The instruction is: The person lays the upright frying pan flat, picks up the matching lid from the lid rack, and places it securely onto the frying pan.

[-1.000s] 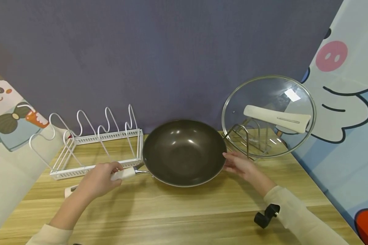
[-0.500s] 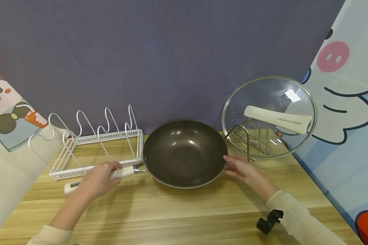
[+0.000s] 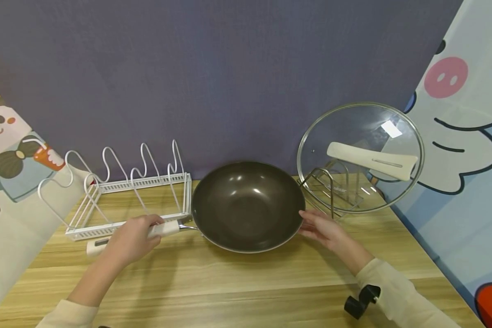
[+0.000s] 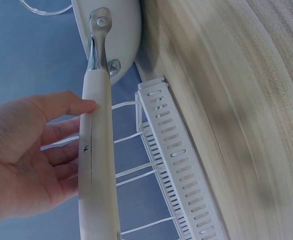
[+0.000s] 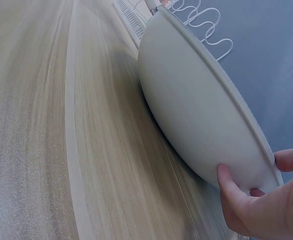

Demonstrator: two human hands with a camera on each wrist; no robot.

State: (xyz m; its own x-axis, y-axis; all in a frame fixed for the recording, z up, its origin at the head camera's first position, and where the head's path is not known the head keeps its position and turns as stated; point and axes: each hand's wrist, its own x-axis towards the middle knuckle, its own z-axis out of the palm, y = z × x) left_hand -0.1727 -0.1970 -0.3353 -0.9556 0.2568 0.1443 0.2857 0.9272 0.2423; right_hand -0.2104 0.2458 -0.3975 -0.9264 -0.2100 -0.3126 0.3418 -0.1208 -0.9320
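The wok [image 3: 248, 209] is over the wooden table [image 3: 229, 282], between the two racks; whether its base bears on the surface cannot be told. The left hand [image 3: 133, 239] grips the pale handle [image 4: 97, 145], thumb on one face, fingers curled behind. The right hand [image 3: 321, 230] pinches the opposite rim, with some fingers against the outer wall. Compared with one second ago, both holds are unchanged; the right hand sits slightly lower in the head view, and the black wrist fitting [image 3: 362, 301] has shifted down and right. The wok shows at most a slight rightward shift. The white rack [image 4: 184, 172] remains left, close to the wok's edge. At right, the glass lid [image 3: 352, 127] remains upright in the metal rack [image 3: 331, 191].
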